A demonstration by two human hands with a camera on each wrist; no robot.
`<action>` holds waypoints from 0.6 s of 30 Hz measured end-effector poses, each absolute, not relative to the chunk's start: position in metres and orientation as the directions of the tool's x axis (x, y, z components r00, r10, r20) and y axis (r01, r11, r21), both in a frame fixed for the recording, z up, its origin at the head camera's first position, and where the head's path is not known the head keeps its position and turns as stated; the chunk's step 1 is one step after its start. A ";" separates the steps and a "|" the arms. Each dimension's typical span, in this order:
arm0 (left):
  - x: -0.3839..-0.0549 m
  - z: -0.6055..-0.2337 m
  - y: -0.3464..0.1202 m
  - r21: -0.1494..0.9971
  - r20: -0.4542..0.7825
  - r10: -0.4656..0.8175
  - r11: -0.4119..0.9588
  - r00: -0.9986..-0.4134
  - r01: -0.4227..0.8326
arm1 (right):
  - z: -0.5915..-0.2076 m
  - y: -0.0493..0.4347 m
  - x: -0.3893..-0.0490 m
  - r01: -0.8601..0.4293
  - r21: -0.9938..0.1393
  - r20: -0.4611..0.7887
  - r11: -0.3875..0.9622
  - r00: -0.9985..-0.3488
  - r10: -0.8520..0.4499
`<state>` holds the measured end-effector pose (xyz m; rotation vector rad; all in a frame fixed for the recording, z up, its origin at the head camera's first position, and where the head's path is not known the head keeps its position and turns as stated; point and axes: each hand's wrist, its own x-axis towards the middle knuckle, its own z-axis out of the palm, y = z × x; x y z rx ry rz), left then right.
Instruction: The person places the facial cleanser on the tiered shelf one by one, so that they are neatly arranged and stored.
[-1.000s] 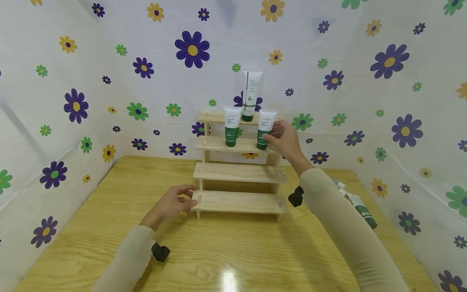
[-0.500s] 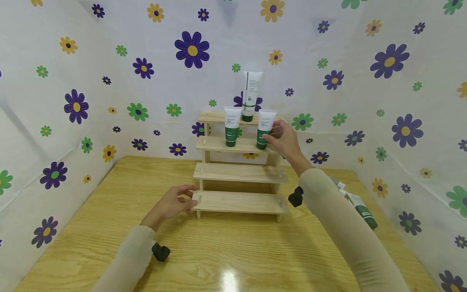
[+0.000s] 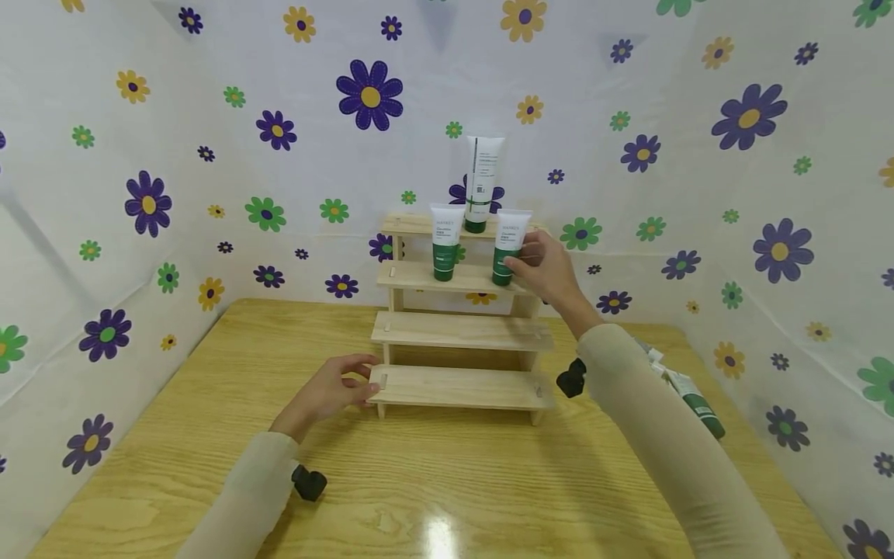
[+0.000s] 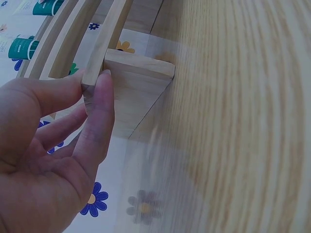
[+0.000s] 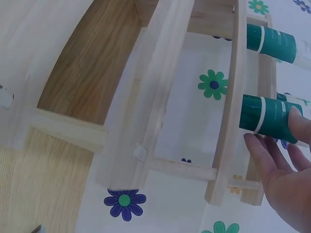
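Note:
A small wooden step shelf [image 3: 461,330] with four tiers stands on the table. On its second tier from the top, my right hand [image 3: 548,268] holds a white-and-green squeeze tube [image 3: 511,233] upright, the thumb in front and the fingers at its far side. Another such tube [image 3: 445,241] stands at the left of that tier, apart from the hand. A taller white tube [image 3: 483,178] with a green cap is on the top tier. My left hand [image 4: 63,131] pinches the left end of the lowest board [image 4: 104,46] between thumb and fingers.
More tubes [image 3: 698,404] lie on the table [image 3: 433,473] at the right, partly behind my right sleeve. A white cloth with printed flowers [image 3: 300,140] encloses the back and both sides, close behind the shelf. The lower two tiers bear no tubes.

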<state>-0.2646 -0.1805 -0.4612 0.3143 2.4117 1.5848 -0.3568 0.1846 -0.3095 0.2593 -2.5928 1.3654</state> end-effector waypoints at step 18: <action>-0.263 -0.460 -0.180 0.914 -0.084 0.297 0.404 -0.951 0.046 | -0.295 0.261 -0.332 -0.202 -0.711 0.133 0.673 -0.979 -0.153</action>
